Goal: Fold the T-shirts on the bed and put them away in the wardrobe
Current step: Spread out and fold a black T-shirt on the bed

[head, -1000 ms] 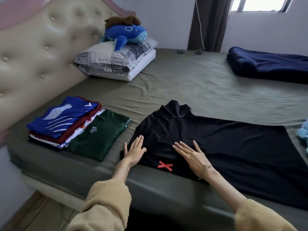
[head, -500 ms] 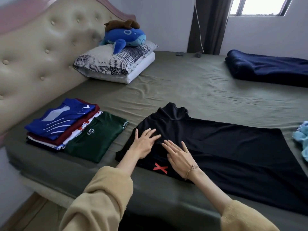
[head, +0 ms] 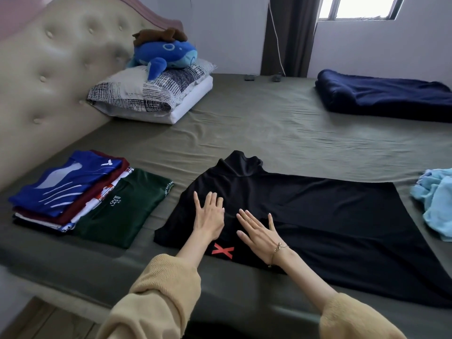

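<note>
A: What is cut off or hard to make out, taken from the left of the black T-shirt (head: 305, 223) to its right?

B: To its left, the lower garments of the stack of folded T-shirts (head: 66, 187) are seen only as edges under the blue one on top. Just beside that stack, between it and the black T-shirt, a folded green T-shirt (head: 122, 209) is laid; its small white print is only partly readable. Both forearms are cut by the bottom of the frame at their tan sleeves. To the right of the black T-shirt, a light blue garment (head: 435, 201) is cut by the frame edge, so its shape cannot be told.

A: How are the hands held?

B: The left hand (head: 209, 216) is pressed flat on the black T-shirt with fingers straight and close together. The right hand (head: 259, 231) is laid flat just beside it, fingers spread. Nothing is gripped by either.

A: And where is the black T-shirt, and what room is left around it?

B: It is spread on the bed (head: 244, 133), its near hem along the bed's near edge, a red X print (head: 223, 250) between the two wrists. Beyond it, bare sheet is left up to the pillows (head: 151, 96) and a folded navy blanket (head: 381, 96) at the far side.
</note>
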Demonstrator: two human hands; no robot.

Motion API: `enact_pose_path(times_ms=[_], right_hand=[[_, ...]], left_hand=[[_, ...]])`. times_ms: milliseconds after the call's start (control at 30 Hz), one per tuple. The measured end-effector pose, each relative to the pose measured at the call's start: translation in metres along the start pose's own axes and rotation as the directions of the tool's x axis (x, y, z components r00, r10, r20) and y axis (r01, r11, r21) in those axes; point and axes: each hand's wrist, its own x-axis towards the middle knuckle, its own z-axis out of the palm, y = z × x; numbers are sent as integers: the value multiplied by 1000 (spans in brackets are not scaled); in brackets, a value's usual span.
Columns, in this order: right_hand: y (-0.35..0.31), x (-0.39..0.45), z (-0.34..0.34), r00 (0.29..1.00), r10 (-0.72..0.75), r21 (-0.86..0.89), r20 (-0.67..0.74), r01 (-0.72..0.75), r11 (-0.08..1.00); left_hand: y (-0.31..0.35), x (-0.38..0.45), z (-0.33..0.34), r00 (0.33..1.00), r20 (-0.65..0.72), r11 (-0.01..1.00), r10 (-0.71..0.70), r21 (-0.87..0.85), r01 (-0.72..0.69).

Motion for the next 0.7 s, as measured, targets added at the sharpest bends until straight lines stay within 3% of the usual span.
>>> enact_pose_path(times_ms=[200,433,700], right_hand=[[62,-8,-30,973,220,-22,-73,-222,975],[175,-26,-70,851,522,-85,-60,-526,846],[254,-18,-98,800,597,-150,-51,-597,788]], left_hand=[[40,27,-9,992,-12,985,127,-113,-127],[94,86,-11,958,29,955,287,-93,-283],[113,148,-10,955,93,955,281,73,-288]])
